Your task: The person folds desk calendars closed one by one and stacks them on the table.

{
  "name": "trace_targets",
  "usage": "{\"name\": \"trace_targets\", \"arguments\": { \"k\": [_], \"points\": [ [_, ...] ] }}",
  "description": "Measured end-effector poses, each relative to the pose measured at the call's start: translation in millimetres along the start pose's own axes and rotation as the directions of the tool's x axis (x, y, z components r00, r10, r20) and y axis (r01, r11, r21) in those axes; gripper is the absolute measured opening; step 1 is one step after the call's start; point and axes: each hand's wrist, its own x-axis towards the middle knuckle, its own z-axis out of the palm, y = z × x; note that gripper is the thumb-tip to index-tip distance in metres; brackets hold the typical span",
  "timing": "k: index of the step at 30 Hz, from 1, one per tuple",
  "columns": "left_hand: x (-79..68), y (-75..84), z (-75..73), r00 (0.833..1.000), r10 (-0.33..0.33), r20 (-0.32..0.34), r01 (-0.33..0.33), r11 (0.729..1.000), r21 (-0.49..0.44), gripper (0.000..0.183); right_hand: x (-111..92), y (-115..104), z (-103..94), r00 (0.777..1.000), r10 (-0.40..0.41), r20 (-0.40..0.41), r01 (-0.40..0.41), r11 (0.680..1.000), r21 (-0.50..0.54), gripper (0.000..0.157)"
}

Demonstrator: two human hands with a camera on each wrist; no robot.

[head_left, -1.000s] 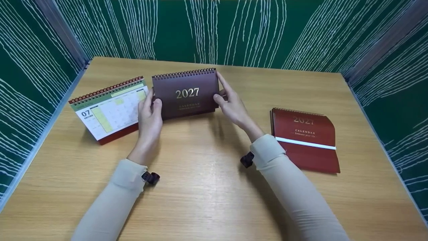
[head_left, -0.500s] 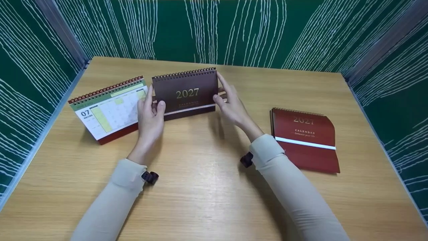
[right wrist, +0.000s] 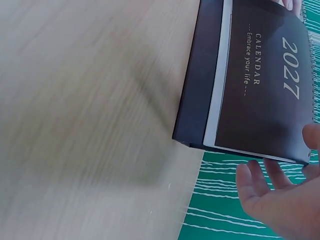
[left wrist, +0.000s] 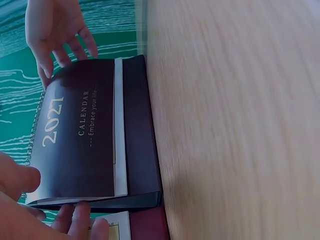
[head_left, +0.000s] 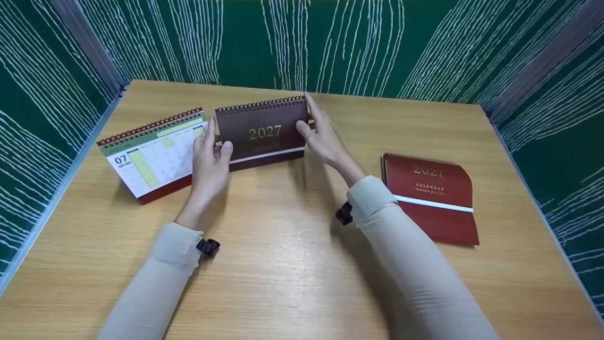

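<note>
A dark brown 2027 desk calendar (head_left: pixel 264 130) stands on the table, its spiral binding along the top and its cover facing the person. A white page edge shows under the cover, above the dark base. My left hand (head_left: pixel 210 163) is at the calendar's left edge, thumb lifted off the cover and fingers loosely bent by the side. At the right edge my right hand (head_left: pixel 325 141) has its index finger at the top corner and its thumb before the cover. In the right wrist view the right hand's fingers (right wrist: pixel 250 180) spread loosely beside the calendar.
A calendar with a red base, showing a green-and-white 07 page (head_left: pixel 160 156), stands close on the left. A red 2027 calendar (head_left: pixel 429 193) lies on the right of the wooden table (head_left: pixel 283 264). Green panels with white lines (head_left: pixel 264 42) surround the table.
The dark calendar's white page edge came into view above its base. My right hand then moved up along the right edge toward the top corner; the left hand shifted slightly.
</note>
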Motion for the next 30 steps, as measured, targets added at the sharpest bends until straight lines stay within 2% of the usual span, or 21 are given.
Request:
{"name": "trace_targets", "arguments": {
  "k": [12,20,30],
  "points": [
    [-0.2,0.4,-0.1,1.0,-0.013,0.003,0.013,1.0,-0.013,0.07,6,1,7.9,0.999,-0.014,-0.043,0.015,1.0,0.025,0.067],
    [0.2,-0.5,-1.0,1.0,-0.011,0.004,0.011,1.0,-0.001,0.068,6,10,11.2,0.998,-0.045,-0.037,0.046,0.999,0.023,0.064],
    [0.4,-0.7,-0.4,1.0,-0.016,-0.001,0.016,1.0,0.004,0.065,4,14,12.8,1.0,-0.013,-0.021,0.014,0.999,0.043,0.06]
  ]
}}
